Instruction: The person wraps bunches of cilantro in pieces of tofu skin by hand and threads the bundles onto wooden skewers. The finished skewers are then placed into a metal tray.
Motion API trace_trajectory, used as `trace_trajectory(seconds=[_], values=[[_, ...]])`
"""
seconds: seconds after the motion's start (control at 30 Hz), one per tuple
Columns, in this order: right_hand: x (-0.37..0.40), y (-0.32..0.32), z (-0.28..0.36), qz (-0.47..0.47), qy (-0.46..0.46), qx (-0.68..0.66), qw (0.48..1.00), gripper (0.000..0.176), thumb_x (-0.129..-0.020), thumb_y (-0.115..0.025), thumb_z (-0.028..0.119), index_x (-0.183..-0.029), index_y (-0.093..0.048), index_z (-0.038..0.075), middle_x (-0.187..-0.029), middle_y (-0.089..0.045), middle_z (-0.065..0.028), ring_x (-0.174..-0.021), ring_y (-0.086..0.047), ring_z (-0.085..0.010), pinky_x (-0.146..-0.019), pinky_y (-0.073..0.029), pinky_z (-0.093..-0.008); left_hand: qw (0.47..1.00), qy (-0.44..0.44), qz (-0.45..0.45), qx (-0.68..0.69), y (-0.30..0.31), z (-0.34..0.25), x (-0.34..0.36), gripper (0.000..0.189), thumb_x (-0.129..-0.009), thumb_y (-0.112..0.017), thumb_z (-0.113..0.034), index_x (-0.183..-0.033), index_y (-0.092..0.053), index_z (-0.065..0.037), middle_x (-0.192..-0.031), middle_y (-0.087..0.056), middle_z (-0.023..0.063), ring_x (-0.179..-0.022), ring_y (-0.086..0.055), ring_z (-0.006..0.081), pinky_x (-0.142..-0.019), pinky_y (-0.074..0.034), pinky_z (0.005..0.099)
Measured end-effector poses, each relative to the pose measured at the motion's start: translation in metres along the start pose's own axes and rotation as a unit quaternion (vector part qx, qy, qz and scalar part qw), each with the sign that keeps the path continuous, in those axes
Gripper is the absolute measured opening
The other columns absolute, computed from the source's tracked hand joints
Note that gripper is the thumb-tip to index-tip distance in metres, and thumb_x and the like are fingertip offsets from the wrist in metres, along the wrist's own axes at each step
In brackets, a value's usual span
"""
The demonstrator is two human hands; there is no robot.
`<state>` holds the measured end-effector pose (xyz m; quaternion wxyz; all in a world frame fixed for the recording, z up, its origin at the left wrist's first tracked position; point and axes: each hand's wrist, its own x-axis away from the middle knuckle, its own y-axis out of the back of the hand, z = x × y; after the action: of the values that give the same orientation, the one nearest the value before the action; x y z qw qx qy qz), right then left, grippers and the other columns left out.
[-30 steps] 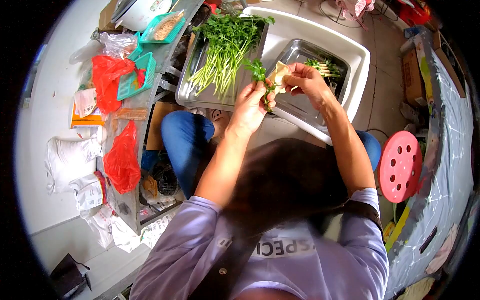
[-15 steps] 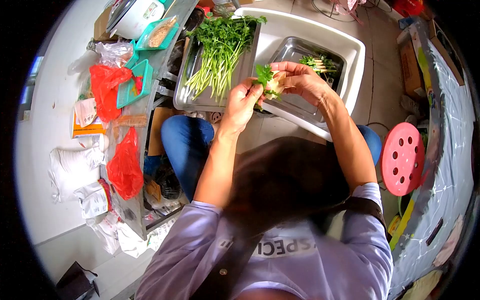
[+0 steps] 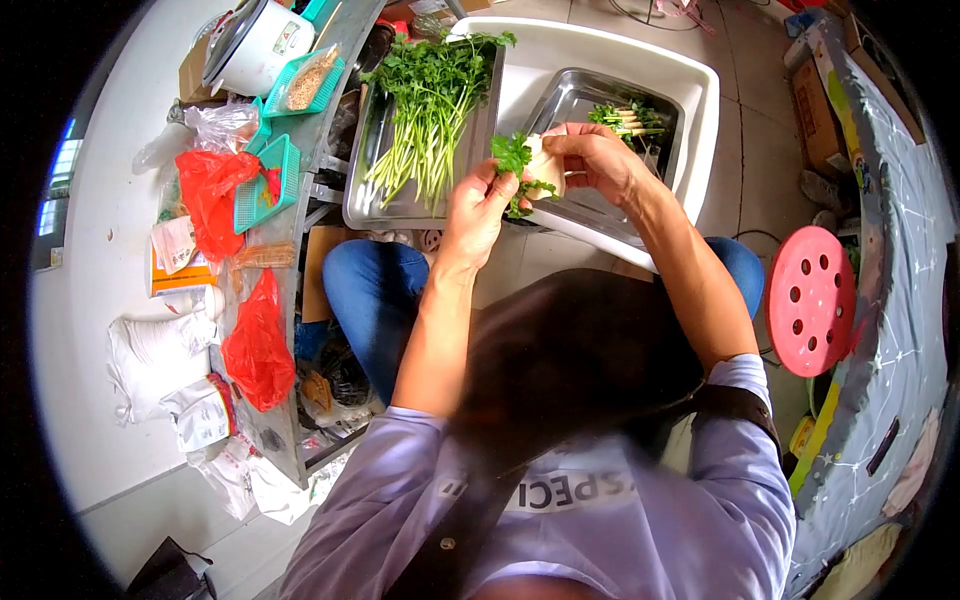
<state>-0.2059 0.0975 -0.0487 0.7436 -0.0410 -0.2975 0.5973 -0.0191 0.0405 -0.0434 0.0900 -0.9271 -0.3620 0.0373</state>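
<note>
My left hand (image 3: 474, 215) is closed on a small sprig of leafy cilantro (image 3: 512, 153), pinched between thumb and fingers. My right hand (image 3: 600, 165) pinches a pale thin sheet (image 3: 546, 172), which looks like tofu skin and lies against the sprig. Both hands are over the near left edge of a white basin (image 3: 702, 130). Inside the basin, a steel tray (image 3: 585, 212) holds several pale rolls with green ends (image 3: 630, 120). To the left, loose cilantro (image 3: 430, 100) with long stems fills much of another steel tray (image 3: 385, 214).
A metal table (image 3: 285, 440) on the left carries green baskets (image 3: 268, 185), red plastic bags (image 3: 260, 340) and a white cooker (image 3: 262, 48). On the right stand a round pink stool (image 3: 810, 300) with holes and a surface covered in grey patterned cloth (image 3: 885, 330).
The pale sheet shows more broadly between my hands, and more of the sprig's leaves are visible. Both hands stay close together. The whole view has shifted slightly.
</note>
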Motion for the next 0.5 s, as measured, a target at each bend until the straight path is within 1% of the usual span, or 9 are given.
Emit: trace_trajectory(seconds=[0.07, 0.17, 0.2, 0.3, 0.33, 0.43, 0.47, 0.5], values=[[-0.001, -0.002, -0.003, -0.005, 0.012, -0.006, 1.000, 0.015, -0.089, -0.057, 0.019, -0.099, -0.062, 0.010, -0.090, -0.065, -0.0042, -0.077, -0.063, -0.0130, -0.070, -0.051, -0.0299, 1.000, -0.001, 0.001, 0.006, -0.001, 0.000, 0.000, 0.016, -0.094, -0.050, -0.015, -0.100, -0.058, -0.002, -0.096, -0.059, 0.0043, -0.082, -0.055, 0.0136, -0.070, -0.046, 0.0289], [-0.002, -0.002, -0.003, -0.006, 0.038, -0.015, 0.999, 0.018, -0.089, -0.055, 0.015, -0.106, -0.061, 0.010, -0.091, -0.065, -0.0053, -0.079, -0.063, -0.0138, -0.071, -0.052, -0.0299, 0.999, 0.014, -0.038, 0.031, 0.000, 0.001, -0.001, 0.016, -0.094, -0.049, -0.014, -0.099, -0.058, -0.003, -0.095, -0.059, 0.0041, -0.081, -0.055, 0.0140, -0.069, -0.045, 0.0290], [-0.002, -0.001, -0.002, -0.005, 0.048, -0.017, 0.999, 0.020, -0.089, -0.055, 0.013, -0.108, -0.060, 0.010, -0.092, -0.065, -0.0056, -0.080, -0.063, -0.0141, -0.071, -0.052, -0.0297, 0.999, 0.007, -0.036, 0.024, 0.002, 0.000, -0.001, 0.016, -0.094, -0.049, -0.015, -0.099, -0.058, -0.003, -0.095, -0.059, 0.0041, -0.081, -0.055, 0.0141, -0.069, -0.045, 0.0290], [0.005, -0.002, 0.004, 0.050, 0.103, 0.024, 0.993, 0.026, -0.089, -0.053, 0.009, -0.115, -0.057, 0.010, -0.094, -0.065, -0.0064, -0.082, -0.063, -0.0145, -0.070, -0.052, -0.0282, 0.999, -0.001, -0.036, 0.018, 0.006, -0.002, -0.001, 0.016, -0.094, -0.049, -0.016, -0.098, -0.058, -0.003, -0.096, -0.059, 0.0042, -0.083, -0.056, 0.0144, -0.070, -0.045, 0.0294], [0.005, -0.002, 0.004, 0.058, 0.115, 0.035, 0.991, 0.030, -0.087, -0.053, 0.003, -0.116, -0.057, 0.007, -0.096, -0.065, -0.0068, -0.081, -0.061, -0.0139, -0.069, -0.051, -0.0262, 0.999, 0.004, -0.037, 0.027, 0.007, -0.003, -0.001, 0.016, -0.094, -0.050, -0.016, -0.098, -0.058, -0.003, -0.096, -0.059, 0.0043, -0.083, -0.056, 0.0144, -0.070, -0.045, 0.0296], [0.005, 0.003, 0.008, 0.136, 0.118, 0.031, 0.983, 0.032, -0.083, -0.054, -0.003, -0.114, -0.059, 0.004, -0.096, -0.064, -0.0066, -0.078, -0.060, -0.0126, -0.068, -0.050, -0.0251, 0.995, 0.005, -0.043, 0.087, 0.012, -0.001, -0.001, 0.016, -0.094, -0.051, -0.018, -0.099, -0.059, -0.005, -0.097, -0.060, 0.0046, -0.084, -0.056, 0.0146, -0.070, -0.046, 0.0305], [0.007, 0.003, 0.010, 0.129, 0.100, 0.034, 0.986, 0.033, -0.081, -0.055, -0.004, -0.112, -0.060, 0.001, -0.097, -0.065, -0.0064, -0.078, -0.060, -0.0115, -0.067, -0.049, -0.0243, 0.993, 0.003, -0.044, 0.112, 0.013, 0.000, -0.001, 0.015, -0.093, -0.051, -0.018, -0.099, -0.059, -0.006, -0.097, -0.060, 0.0047, -0.084, -0.056, 0.0148, -0.070, -0.046, 0.0309], [0.008, 0.002, 0.010, 0.118, 0.098, 0.039, 0.987, 0.032, -0.081, -0.055, -0.004, -0.113, -0.060, 0.001, -0.097, -0.065, -0.0063, -0.078, -0.060, -0.0113, -0.067, -0.049, -0.0240, 0.987, 0.016, -0.042, 0.155, 0.014, 0.002, -0.001, 0.015, -0.093, -0.051, -0.018, -0.099, -0.059, -0.007, -0.097, -0.060, 0.0048, -0.084, -0.056, 0.0151, -0.070, -0.046, 0.0313]])
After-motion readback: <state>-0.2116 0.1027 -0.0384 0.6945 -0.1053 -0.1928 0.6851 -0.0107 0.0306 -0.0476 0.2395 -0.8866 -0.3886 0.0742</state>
